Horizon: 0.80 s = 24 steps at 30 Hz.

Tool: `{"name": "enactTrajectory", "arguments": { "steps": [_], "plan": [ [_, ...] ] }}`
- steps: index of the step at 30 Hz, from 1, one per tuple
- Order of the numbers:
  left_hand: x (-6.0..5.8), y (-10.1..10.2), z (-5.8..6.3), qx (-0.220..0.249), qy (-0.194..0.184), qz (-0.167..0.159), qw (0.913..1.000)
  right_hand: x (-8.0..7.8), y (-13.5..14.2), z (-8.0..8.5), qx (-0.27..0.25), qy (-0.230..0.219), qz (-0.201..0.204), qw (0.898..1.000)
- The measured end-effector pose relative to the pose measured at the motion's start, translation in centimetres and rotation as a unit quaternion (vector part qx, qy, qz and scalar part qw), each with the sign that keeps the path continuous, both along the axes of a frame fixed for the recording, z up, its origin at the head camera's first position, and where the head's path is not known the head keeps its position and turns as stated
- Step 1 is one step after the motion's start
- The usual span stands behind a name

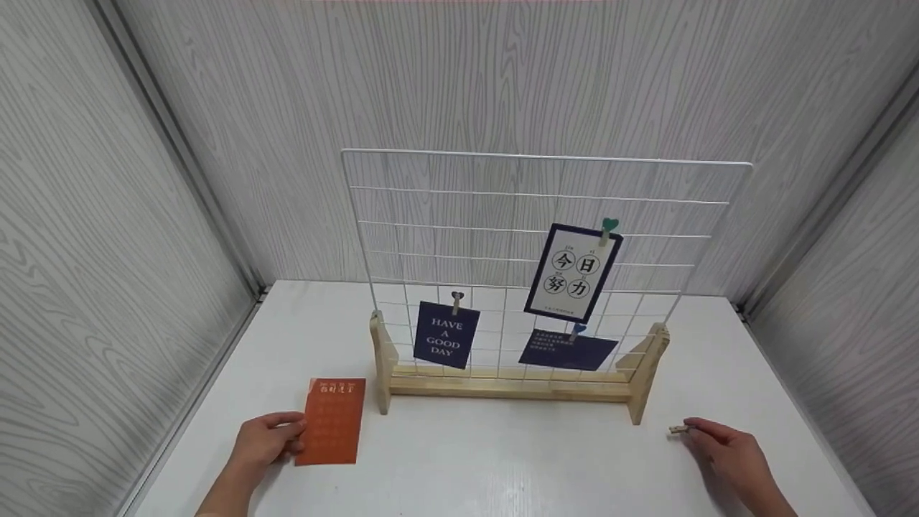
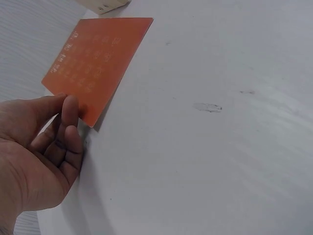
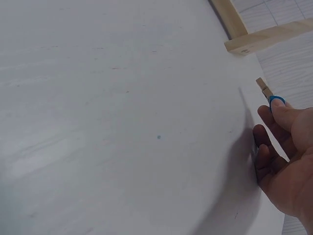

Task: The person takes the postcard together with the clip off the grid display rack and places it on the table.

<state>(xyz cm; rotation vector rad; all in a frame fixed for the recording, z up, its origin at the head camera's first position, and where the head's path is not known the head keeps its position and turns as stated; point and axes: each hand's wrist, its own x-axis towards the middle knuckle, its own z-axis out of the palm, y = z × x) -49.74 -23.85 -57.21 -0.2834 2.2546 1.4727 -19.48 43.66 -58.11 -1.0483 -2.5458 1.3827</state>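
Observation:
My left hand (image 1: pixel 267 439) pinches the edge of an orange card (image 1: pixel 332 424) with pale lettering, left of the rack. In the left wrist view the thumb and forefinger grip one corner of it. Out to the right, my right hand (image 1: pixel 731 454) pinches a small wooden clothespin (image 1: pixel 678 429) between thumb and forefinger. The right wrist view shows a blue piece (image 3: pixel 277 100) on that clothespin, partly under the thumb. Between the hands stands a white wire grid (image 1: pixel 502 269) in a wooden stand (image 1: pixel 502 389).
Clothespins hold three cards on the grid: a dark "HAVE A GOOD DAY" card (image 1: pixel 445 336) at lower left, a white card with a dark border (image 1: pixel 573 273) at upper right, and a dark card (image 1: pixel 567 352) below it. Wood-grain panels (image 1: pixel 459 79) enclose the white table (image 1: pixel 502 459).

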Motion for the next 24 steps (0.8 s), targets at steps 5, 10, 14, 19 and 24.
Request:
{"name": "enactTrajectory", "arguments": {
  "steps": [5, 10, 14, 19, 24],
  "plan": [
    [-0.15, 0.09, -0.01, 0.003, -0.005, -0.002, 1.0000, -0.03, -0.19, -0.34, 0.010, 0.000, 0.004, 1.000],
    [-0.28, -0.02, -0.02, 0.002, -0.015, -0.012, 0.9998, -0.12, -0.34, -0.72, 0.013, -0.002, 0.001, 1.000],
    [-0.54, -0.10, -0.19, 0.002, -0.025, -0.013, 0.9996, -0.16, -0.28, -0.79, 0.010, 0.000, -0.003, 1.000],
    [-0.76, -0.30, -0.47, 0.003, -0.033, -0.010, 0.9994, -0.22, -0.22, -0.78, 0.007, -0.002, 0.000, 1.000],
    [-0.79, -0.32, -0.69, 0.006, -0.033, -0.008, 0.9994, -0.10, -0.30, -0.83, 0.002, -0.005, 0.004, 1.000]
  ]
}}
